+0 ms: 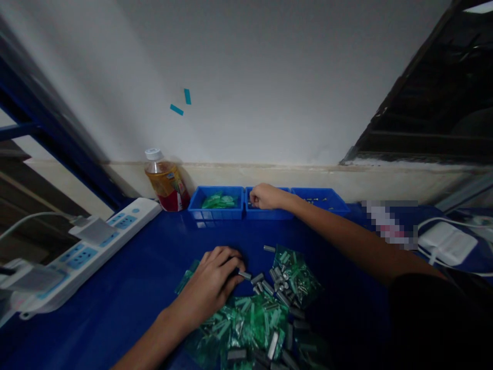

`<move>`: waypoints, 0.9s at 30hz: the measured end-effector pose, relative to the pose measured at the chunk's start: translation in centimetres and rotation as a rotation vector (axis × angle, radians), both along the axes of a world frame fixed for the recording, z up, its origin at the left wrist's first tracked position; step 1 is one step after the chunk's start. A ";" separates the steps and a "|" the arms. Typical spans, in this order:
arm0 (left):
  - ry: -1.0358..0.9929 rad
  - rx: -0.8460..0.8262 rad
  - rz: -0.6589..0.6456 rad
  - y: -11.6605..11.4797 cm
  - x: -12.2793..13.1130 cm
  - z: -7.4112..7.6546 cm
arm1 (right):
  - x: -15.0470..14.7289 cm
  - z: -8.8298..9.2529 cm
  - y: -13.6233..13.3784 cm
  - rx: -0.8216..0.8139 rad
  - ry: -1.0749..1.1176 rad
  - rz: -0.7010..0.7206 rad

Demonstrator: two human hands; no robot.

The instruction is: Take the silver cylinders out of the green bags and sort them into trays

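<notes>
Right hand (264,196): in middle blue bin (269,212), fingers curled; whether grip is together, cannot tell. Left hand (220,272): before the bin, grip apparently clamped on metal piece (245,276). Step, seemingly: picking from bin; next calls for a precise pinch.

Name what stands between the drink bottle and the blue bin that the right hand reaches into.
In the head view, the leftmost blue bin, holding green pieces, stands between the drink bottle and the middle blue bin at the right hand.
</notes>
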State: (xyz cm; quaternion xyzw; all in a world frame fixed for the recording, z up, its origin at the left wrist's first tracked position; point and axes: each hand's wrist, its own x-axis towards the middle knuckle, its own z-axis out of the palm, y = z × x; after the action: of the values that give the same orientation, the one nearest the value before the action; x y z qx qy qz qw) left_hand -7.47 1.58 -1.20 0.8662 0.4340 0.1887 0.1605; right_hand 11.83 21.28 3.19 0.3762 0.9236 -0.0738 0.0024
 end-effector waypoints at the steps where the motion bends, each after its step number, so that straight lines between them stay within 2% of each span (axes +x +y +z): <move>1: -0.003 -0.009 0.006 0.0 0.1 0.0 | -0.3 0.0 0.2 0.002 -0.017 0.020; 4: -0.017 -0.032 0.013 -0.1 0.1 0.0 | -0.7 0.2 0.6 0.020 -0.054 0.029; 9: -0.142 -0.055 0.067 0.0 -0.1 -0.1 | 0.1 0.9 0.1 0.056 -0.048 -0.051; 12: -0.266 -0.034 0.118 0.1 -0.1 0.0 | 1.0 1.1 -3.6 0.115 0.168 -0.122; 15: -0.335 -0.043 0.148 0.0 0.3 0.4 | 1.8 0.5 -10.1 0.155 0.500 -0.114; 17: -0.360 -0.067 0.143 0.0 0.9 0.7 | 2.2 -0.3 -14.4 0.133 0.527 0.009; 19: -0.377 -0.085 0.119 0.1 1.8 1.0 | 2.6 -1.1 -17.5 0.145 0.484 0.044; 22: -0.386 -0.085 0.057 0.6 3.5 1.5 | 3.3 -1.8 -19.2 0.204 0.478 -0.002; 27: -0.386 -0.005 0.009 2.2 5.1 3.0 | 4.6 -0.8 -18.3 0.282 0.615 -0.092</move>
State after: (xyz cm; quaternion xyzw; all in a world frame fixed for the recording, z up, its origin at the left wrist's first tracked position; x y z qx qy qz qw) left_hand -2.32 3.82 1.76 0.8116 0.3993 0.3509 0.2423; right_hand 16.45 2.96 2.40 0.3745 0.8641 -0.0555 -0.3316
